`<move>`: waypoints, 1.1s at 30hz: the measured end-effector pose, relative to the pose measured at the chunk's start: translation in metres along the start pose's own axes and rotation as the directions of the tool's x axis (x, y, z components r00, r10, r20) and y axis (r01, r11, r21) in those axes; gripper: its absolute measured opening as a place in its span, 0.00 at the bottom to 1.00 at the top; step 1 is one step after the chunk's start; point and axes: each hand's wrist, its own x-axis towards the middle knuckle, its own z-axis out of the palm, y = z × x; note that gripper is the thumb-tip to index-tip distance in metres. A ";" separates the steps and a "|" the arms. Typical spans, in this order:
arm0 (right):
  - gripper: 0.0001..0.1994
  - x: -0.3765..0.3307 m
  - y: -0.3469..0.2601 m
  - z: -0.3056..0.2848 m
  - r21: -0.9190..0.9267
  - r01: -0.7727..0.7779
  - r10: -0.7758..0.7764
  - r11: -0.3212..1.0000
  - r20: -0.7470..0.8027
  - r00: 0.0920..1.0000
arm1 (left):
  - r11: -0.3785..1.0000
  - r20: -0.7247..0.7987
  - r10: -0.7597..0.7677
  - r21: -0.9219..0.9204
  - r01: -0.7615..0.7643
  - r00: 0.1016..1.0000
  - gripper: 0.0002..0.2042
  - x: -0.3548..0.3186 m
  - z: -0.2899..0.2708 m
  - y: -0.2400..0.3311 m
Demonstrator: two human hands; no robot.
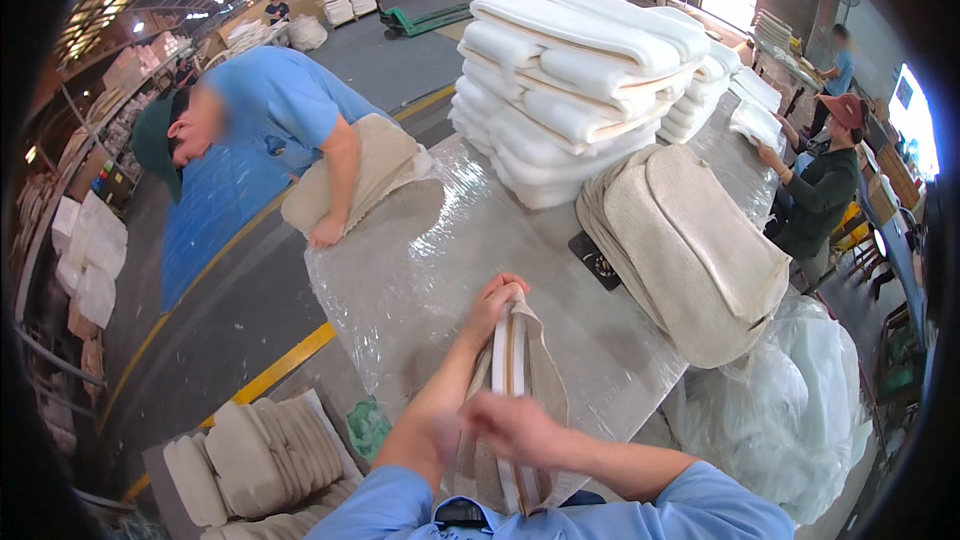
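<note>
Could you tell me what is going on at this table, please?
The person wearing the camera holds a folded beige cushion cover upright on the plastic-wrapped table, left hand at its top, right hand lower down. Stacks of white pads and beige covers lie on the table. A co-worker in blue leans on another cover across it.

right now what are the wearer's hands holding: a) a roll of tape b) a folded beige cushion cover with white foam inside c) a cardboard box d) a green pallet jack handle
b: both hands, left and right, grip the folded beige cover over the wrapped table.
</note>
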 end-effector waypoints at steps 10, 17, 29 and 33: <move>0.07 0.073 0.114 -0.113 0.304 -0.088 0.264 0.948 -0.608 0.749 | 0.999 0.067 0.046 -0.001 -0.046 0.997 0.22 -0.019 0.007 0.010; 0.07 0.117 0.137 -0.092 0.203 -0.011 0.125 0.979 -0.561 0.818 | 0.963 -0.051 0.170 -0.202 -0.177 0.984 0.19 -0.016 -0.001 -0.015; 0.23 0.131 0.160 -0.066 -0.025 -0.009 -0.001 1.000 -0.390 0.921 | 0.940 -0.438 0.103 -0.251 -0.231 0.893 0.11 -0.047 -0.014 -0.029; 0.25 0.123 0.160 -0.070 0.022 -0.066 0.070 0.998 -0.382 0.921 | 0.940 -0.681 0.020 -0.237 -0.246 0.732 0.11 -0.117 -0.043 -0.031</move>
